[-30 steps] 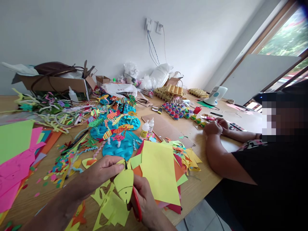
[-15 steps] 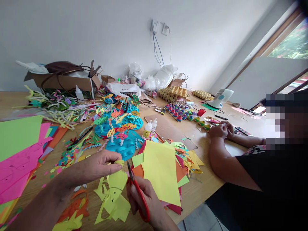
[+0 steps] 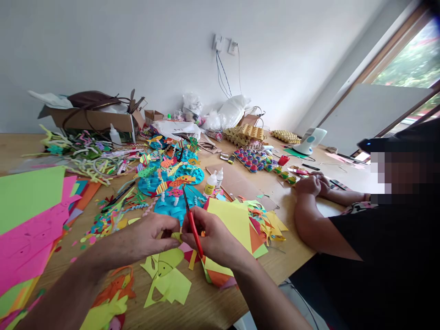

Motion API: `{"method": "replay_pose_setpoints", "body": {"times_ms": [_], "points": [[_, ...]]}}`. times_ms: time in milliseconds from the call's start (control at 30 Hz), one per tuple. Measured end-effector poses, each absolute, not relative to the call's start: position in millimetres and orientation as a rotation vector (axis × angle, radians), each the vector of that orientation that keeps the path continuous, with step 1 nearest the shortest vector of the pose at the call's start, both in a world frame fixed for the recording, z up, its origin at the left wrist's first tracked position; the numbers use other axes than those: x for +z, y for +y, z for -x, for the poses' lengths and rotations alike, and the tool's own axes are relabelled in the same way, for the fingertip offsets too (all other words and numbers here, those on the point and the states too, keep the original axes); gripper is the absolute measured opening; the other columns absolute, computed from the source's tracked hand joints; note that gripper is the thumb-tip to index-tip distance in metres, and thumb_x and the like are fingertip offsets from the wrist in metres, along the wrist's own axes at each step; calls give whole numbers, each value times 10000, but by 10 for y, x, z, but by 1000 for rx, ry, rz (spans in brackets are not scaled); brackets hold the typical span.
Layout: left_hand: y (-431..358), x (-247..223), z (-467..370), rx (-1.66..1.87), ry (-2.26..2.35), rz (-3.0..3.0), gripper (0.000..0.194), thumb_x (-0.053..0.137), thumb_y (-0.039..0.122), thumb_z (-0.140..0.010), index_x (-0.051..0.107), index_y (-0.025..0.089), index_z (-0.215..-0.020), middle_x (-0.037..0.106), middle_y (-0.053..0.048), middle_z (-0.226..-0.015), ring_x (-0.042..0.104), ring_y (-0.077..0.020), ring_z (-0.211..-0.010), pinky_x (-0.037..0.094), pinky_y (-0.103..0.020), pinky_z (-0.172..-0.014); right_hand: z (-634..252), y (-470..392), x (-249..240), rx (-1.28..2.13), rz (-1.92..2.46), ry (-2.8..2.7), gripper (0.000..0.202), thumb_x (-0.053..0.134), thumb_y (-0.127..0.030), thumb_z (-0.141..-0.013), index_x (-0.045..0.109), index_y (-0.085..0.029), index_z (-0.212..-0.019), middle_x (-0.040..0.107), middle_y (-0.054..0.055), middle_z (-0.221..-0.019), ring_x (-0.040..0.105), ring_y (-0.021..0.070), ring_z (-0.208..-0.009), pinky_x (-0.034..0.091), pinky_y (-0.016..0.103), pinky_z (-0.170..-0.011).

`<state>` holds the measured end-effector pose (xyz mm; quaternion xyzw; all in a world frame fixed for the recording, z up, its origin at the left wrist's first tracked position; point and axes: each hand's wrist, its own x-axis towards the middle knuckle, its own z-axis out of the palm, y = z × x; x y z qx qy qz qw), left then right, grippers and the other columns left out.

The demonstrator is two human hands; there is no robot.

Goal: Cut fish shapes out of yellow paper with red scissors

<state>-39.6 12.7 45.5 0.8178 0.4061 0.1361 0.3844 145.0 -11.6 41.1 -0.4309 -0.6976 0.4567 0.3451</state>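
Observation:
My left hand [image 3: 151,233] pinches a small yellow-green paper piece [image 3: 176,236] between thumb and fingers. Close against it on the right, my right hand [image 3: 209,233] is closed around red-handled scissors [image 3: 193,229], whose dark blades point up and away over the blue paper. The fingertips of both hands meet near the yellow-green piece. Below them on the table lies a cut yellow-green sheet [image 3: 170,279] with curved holes and drawn lines. Beside the right hand, a yellow sheet [image 3: 230,220] tops a stack of coloured paper.
Orange paper cutouts [image 3: 118,286] lie at the front left, near a pink sheet [image 3: 30,233]. Glue bottles [image 3: 210,184] stand beyond the hands, beside blue pieces bearing paper fish [image 3: 168,188]. Painted egg cartons [image 3: 250,160] sit farther back. Another person's arm [image 3: 309,220] rests at right.
My right hand has moved up and left with the scissors, towards my left hand. The cut yellow-green sheet now lies lower on the table, beneath the hands. The view has shifted slightly.

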Motion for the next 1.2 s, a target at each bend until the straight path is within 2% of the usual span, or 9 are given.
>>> {"method": "replay_pose_setpoints", "body": {"times_ms": [100, 233, 333, 433, 533, 633, 733, 933, 1200], "points": [[119, 491, 439, 409, 947, -1984, 228, 564, 363, -819, 624, 205, -666, 556, 9, -676, 517, -174, -685, 361, -222, -586, -1453, -88, 419, 1280, 1061, -1694, 130, 617, -155, -694, 492, -188, -691, 464, -64, -608, 409, 101, -550, 335, 197, -493], [145, 494, 457, 823, 905, -1559, 299, 450, 434, -886, 645, 229, -788, 597, 11, -747, 547, -156, -733, 426, -219, -665, -1454, -69, 420, 1298, 957, -1262, 153, 652, -205, -666, 511, -186, -723, 502, -55, -622, 442, 101, -537, 359, 208, -503], [167, 461, 380, 1008, 943, -1227, 189, 591, 411, -809, 666, 238, -800, 636, 20, -748, 585, -153, -726, 462, -232, -691, -1384, -40, 404, 1219, 856, -982, 183, 671, -210, -662, 512, -184, -749, 511, -56, -606, 448, 94, -518, 370, 210, -512], [157, 429, 272, 904, 912, -1288, 196, 759, 319, -637, 682, 226, -792, 666, 4, -732, 618, -205, -755, 483, -287, -705, -1256, 3, 379, 1170, 801, -863, 192, 673, -233, -665, 510, -187, -754, 504, -55, -598, 446, 95, -509, 360, 210, -494], [117, 397, 194, 917, 828, -1373, 204, 779, 283, -575, 671, 206, -730, 655, 5, -694, 613, -211, -725, 491, -312, -700, -1115, 40, 347, 1095, 806, -820, 185, 674, -246, -675, 513, -192, -748, 496, -59, -611, 448, 94, -526, 365, 203, -503], [69, 387, 158, 1152, 994, -1296, 260, 761, 319, -595, 686, 197, -812, 715, -38, -821, 635, -266, -886, 496, -350, -810, -1003, 57, 315, 1093, 799, -823, 182, 679, -252, -680, 525, -193, -757, 511, -53, -642, 462, 98, -553, 383, 204, -524], [35, 426, 151, 1305, 1175, -1263, 236, 726, 324, -642, 701, 199, -840, 745, -55, -879, 649, -290, -930, 499, -370, -851, -950, 54, 303, 1129, 768, -873, 183, 684, -251, -674, 537, -190, -763, 517, -48, -658, 460, 101, -566, 389, 207, -535], [45, 507, 187, 1325, 1188, -1273, 208, 740, 352, -602, 719, 193, -734, 757, -53, -723, 669, -319, -896, 535, -373, -785, -987, 33, 350, 1175, 818, -986, 186, 696, -258, -666, 553, -188, -761, 523, -41, -663, 466, 109, -562, 390, 211, -519], [89, 479, 227, 1323, 1243, -1282, 228, 745, 336, -578, 713, 208, -763, 763, -43, -816, 676, -301, -871, 538, -357, -768, -1002, 29, 376, 1174, 857, -1065, 179, 670, -269, -678, 525, -195, -751, 497, -45, -648, 444, 112, -555, 380, 213, -519]]}}
